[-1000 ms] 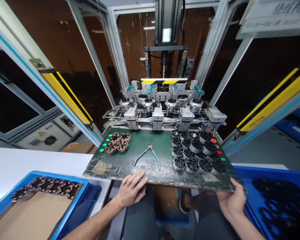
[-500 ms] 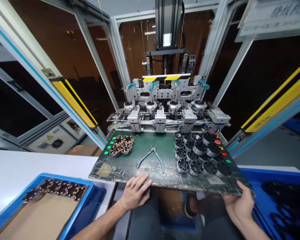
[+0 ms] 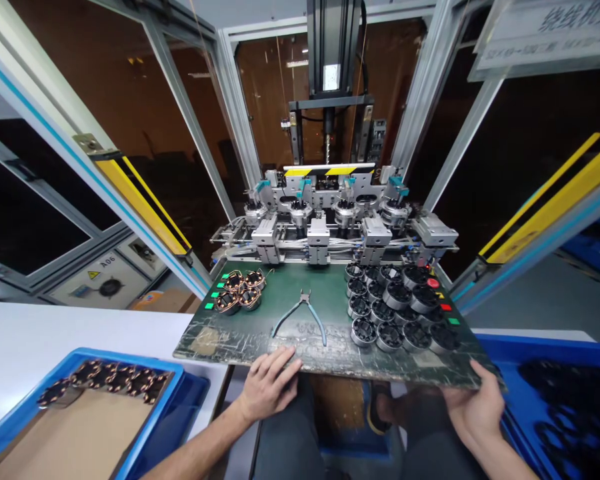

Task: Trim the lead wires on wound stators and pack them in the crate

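Note:
My left hand (image 3: 270, 385) rests on the front edge of the green work plate (image 3: 325, 333), fingers stretched toward it, holding nothing. My right hand (image 3: 475, 407) hooks the plate's front right corner with its thumb on top. Blue-handled cutters (image 3: 300, 313) lie in the plate's middle. Several copper-wound stators (image 3: 239, 291) sit at the plate's back left. Several bare black stator cores (image 3: 395, 305) stand in rows at the right.
A four-station winding machine (image 3: 330, 220) stands behind the plate, inside an aluminium frame with yellow light curtains. A blue tray (image 3: 90, 400) with wound stators and cardboard sits at the left. A blue bin (image 3: 560, 400) of black cores is at the right.
Only the view has shifted slightly; both hands stay at the plate's front edge and nothing on the plate has moved.

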Demonstrator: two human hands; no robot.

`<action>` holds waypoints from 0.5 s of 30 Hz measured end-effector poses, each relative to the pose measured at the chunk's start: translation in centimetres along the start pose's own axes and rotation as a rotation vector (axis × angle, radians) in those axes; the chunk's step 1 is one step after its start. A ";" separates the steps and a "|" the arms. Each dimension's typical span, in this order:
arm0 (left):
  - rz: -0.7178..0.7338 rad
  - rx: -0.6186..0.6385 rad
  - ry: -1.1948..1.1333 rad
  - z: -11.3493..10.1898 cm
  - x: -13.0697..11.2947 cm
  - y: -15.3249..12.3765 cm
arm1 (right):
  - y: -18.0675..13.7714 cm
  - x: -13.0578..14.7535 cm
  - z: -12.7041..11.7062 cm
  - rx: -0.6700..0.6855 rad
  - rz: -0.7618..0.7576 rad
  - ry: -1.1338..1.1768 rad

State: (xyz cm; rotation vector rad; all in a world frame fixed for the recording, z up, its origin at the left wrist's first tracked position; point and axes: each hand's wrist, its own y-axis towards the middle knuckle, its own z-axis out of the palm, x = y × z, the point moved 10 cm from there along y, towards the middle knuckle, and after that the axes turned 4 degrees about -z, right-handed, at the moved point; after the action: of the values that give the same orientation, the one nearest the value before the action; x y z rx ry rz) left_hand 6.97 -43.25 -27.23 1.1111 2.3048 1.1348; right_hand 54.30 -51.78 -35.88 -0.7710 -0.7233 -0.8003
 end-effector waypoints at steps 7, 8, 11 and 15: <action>0.003 -0.004 -0.009 -0.2 -0.1 0.2 | -0.1 0.1 0.1 -0.007 -0.005 0.007; 0.002 -0.005 -0.008 -0.2 -0.1 0.3 | -0.1 0.1 0.1 -0.009 -0.006 0.008; 0.001 -0.008 -0.005 -0.1 -0.1 0.2 | -0.1 0.1 0.1 -0.009 -0.005 0.012; 0.001 -0.005 -0.006 0.0 -0.1 0.0 | 0.1 0.1 0.0 -0.006 0.001 0.012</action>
State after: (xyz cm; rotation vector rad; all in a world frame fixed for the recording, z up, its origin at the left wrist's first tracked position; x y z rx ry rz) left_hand 7.03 -43.28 -27.20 1.1122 2.2966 1.1352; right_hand 54.39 -51.81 -35.87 -0.7714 -0.7102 -0.8057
